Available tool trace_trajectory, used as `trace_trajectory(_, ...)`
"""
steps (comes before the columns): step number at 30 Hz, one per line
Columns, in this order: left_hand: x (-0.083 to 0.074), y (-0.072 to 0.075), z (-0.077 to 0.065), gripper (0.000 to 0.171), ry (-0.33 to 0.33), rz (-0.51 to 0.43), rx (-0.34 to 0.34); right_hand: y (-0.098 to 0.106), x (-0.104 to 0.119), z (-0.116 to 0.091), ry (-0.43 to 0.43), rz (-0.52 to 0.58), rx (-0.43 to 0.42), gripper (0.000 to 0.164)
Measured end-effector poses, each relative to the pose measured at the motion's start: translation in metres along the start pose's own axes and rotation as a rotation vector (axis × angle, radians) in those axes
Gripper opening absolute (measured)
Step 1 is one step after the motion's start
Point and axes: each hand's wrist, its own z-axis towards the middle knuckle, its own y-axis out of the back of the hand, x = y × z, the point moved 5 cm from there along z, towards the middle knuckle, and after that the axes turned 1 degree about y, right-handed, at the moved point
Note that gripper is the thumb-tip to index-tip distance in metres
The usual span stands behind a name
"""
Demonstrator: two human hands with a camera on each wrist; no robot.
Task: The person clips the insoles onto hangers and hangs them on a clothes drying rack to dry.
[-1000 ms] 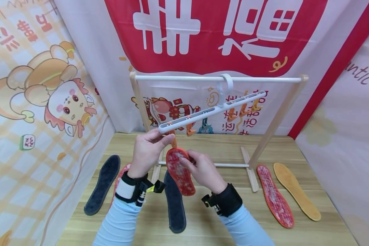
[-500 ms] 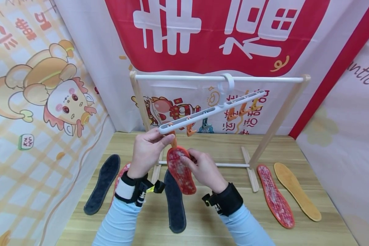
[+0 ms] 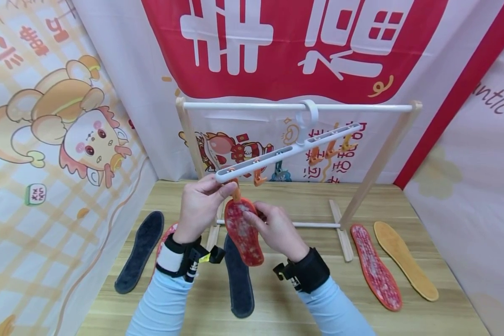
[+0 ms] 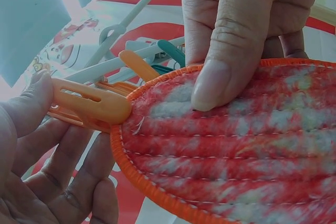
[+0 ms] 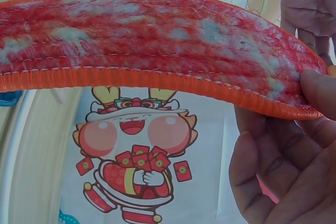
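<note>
A red-and-white quilted insole (image 3: pixel 245 240) with orange edging hangs below the left end of a white clip hanger (image 3: pixel 269 160). My right hand (image 3: pixel 279 231) pinches its upper part, thumb on the fuzzy face and fingers behind. With thumb and fingers, my left hand (image 3: pixel 199 205) grips the tail of an orange clothes peg (image 4: pixel 92 103) on the hanger. In the left wrist view the peg's tip overlaps the insole's rounded end. The right wrist view shows the insole (image 5: pixel 157 40) stretching away from my thumb.
The hanger hooks over a wooden rack's white rail (image 3: pixel 243 107). Further pegs (image 3: pixel 315 155) hang along it. On the table lie dark insoles (image 3: pixel 139 252) (image 3: pixel 240 280), a red insole (image 3: pixel 375 268) and a tan insole (image 3: pixel 405 261). Another red insole (image 3: pixel 161 247) lies partly behind my left arm.
The insole's lower end has shifted slightly to the left, along with my right hand. Both hands keep the same holds.
</note>
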Motion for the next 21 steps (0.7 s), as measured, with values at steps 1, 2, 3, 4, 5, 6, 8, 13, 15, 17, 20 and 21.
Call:
trace_trajectory(1,-0.0004,-0.0001,0.0001,0.044,-0.003,-0.004,0.002,0.0000,0.0002,0.0001,0.000,0.005,0.000,0.034)
trace_trajectory(2,-0.0007,-0.0001,0.0001,0.043,-0.006,-0.009,0.003,0.0002,0.0007,0.0002,0.001,0.010,-0.002,0.033)
trace_trajectory(3,-0.0009,0.0000,0.0001,0.043,-0.009,-0.011,0.004,0.0002,0.0011,0.0003,0.003,0.015,-0.004,0.033)
trace_trajectory(4,-0.0010,0.0002,0.0000,0.043,-0.013,-0.011,0.004,0.0003,0.0014,0.0002,0.003,0.020,-0.006,0.033)
trace_trajectory(5,-0.0015,0.0002,-0.0001,0.042,-0.018,-0.010,0.004,0.0002,0.0017,0.0002,0.005,0.025,-0.007,0.033)
trace_trajectory(6,-0.0015,0.0004,-0.0001,0.042,-0.023,-0.008,0.002,0.0000,0.0019,0.0000,0.005,0.030,-0.009,0.033)
trace_trajectory(8,-0.0010,0.0012,0.0000,0.041,-0.027,-0.004,-0.003,-0.0005,0.0027,0.0003,0.007,0.036,-0.008,0.035)
trace_trajectory(13,-0.0002,0.0024,0.0002,0.043,-0.022,0.008,-0.013,-0.0013,0.0039,0.0008,0.011,0.036,-0.012,0.038)
trace_trajectory(15,-0.0007,0.0025,0.0000,0.043,-0.019,0.009,-0.014,-0.0013,0.0046,0.0010,0.015,0.032,-0.018,0.038)
trace_trajectory(17,-0.0009,0.0029,-0.0002,0.043,-0.016,0.008,-0.014,-0.0011,0.0053,0.0010,0.020,0.031,-0.025,0.038)
trace_trajectory(20,-0.0013,0.0033,-0.0003,0.043,-0.015,0.001,-0.014,-0.0011,0.0068,0.0010,0.028,0.026,-0.036,0.040)
trace_trajectory(21,-0.0012,0.0035,-0.0002,0.043,-0.013,-0.002,-0.015,-0.0011,0.0072,0.0009,0.031,0.027,-0.038,0.040)
